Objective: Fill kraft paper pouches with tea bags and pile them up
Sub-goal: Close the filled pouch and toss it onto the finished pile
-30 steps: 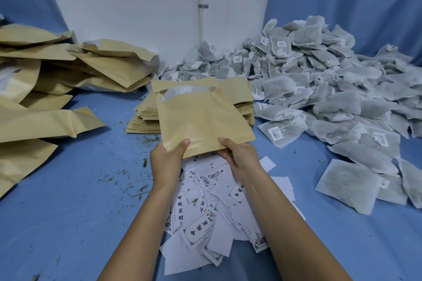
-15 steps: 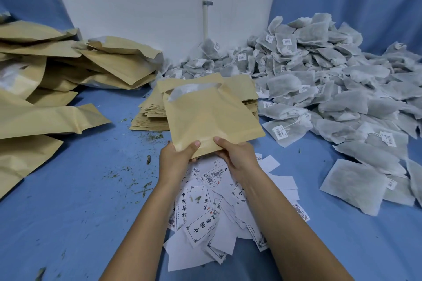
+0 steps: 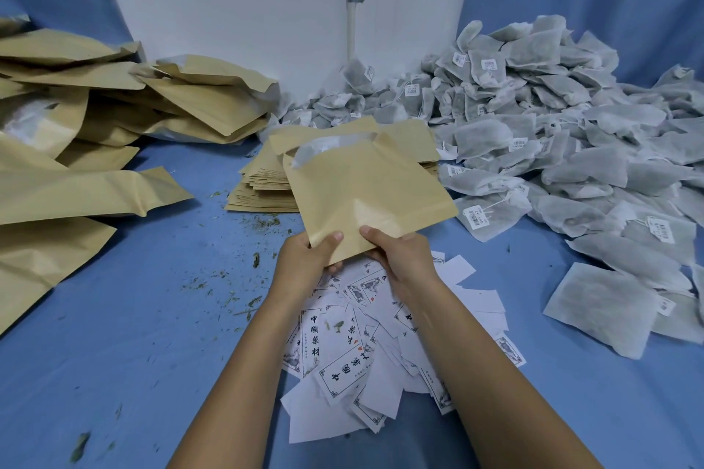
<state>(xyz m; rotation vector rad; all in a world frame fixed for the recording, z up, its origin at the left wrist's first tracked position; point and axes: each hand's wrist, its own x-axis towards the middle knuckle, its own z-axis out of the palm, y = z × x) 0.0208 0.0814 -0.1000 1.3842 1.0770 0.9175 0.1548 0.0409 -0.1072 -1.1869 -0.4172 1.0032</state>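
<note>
I hold one kraft paper pouch above the blue surface, mouth pointing away from me, with a white tea bag showing in its open top. My left hand grips the pouch's near left corner, thumb on top. The near edge just right of it is gripped by my right hand, also thumb on top. Behind the pouch lies a flat stack of empty pouches. A large heap of grey-white tea bags with small tags fills the right side. Filled pouches are piled at the left.
Printed white paper slips lie scattered under my forearms. Loose tea crumbs dot the blue cloth left of centre. A white wall with a pipe stands behind, with blue drapes on both sides.
The pouch has stayed in both hands and has shifted slightly right and toward me. The grip looks the same.
</note>
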